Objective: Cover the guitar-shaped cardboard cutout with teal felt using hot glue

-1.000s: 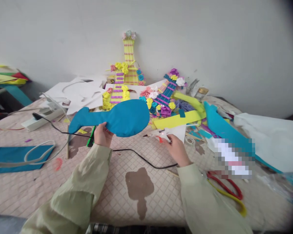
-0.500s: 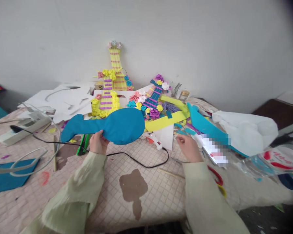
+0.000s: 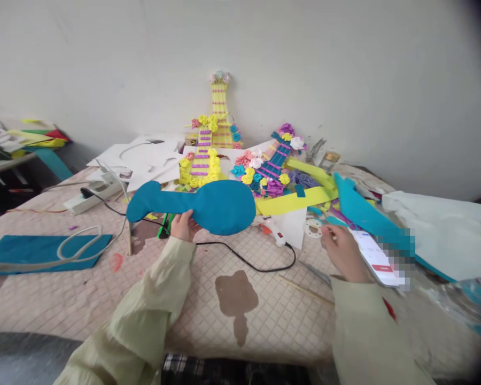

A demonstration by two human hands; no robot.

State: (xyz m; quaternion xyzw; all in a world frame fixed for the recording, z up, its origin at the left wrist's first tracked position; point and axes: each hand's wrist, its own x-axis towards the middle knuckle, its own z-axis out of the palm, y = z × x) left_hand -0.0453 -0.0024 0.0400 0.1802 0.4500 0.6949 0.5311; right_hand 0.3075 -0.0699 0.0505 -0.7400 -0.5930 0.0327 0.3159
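To the left of the blue cutout (image 3: 226,208), a flat blue sheet (image 3: 24,248) lies on the table (image 3: 280,326), and a white power strip (image 3: 78,201) lies nearer to it. The cutout itself is above the table, in the left hand (image 3: 183,226), whose thumb and fingers pinch its lower edge. To its right are a white glue gun (image 3: 279,238), then the right hand (image 3: 342,251), with curled fingers; whether their tips meet, I cannot tell. Farther right of the cutout lies a phone (image 3: 374,259).

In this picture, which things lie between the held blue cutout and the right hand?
In the head view, from the blue cutout towards the right hand lie the glue gun, white paper and a white ring.
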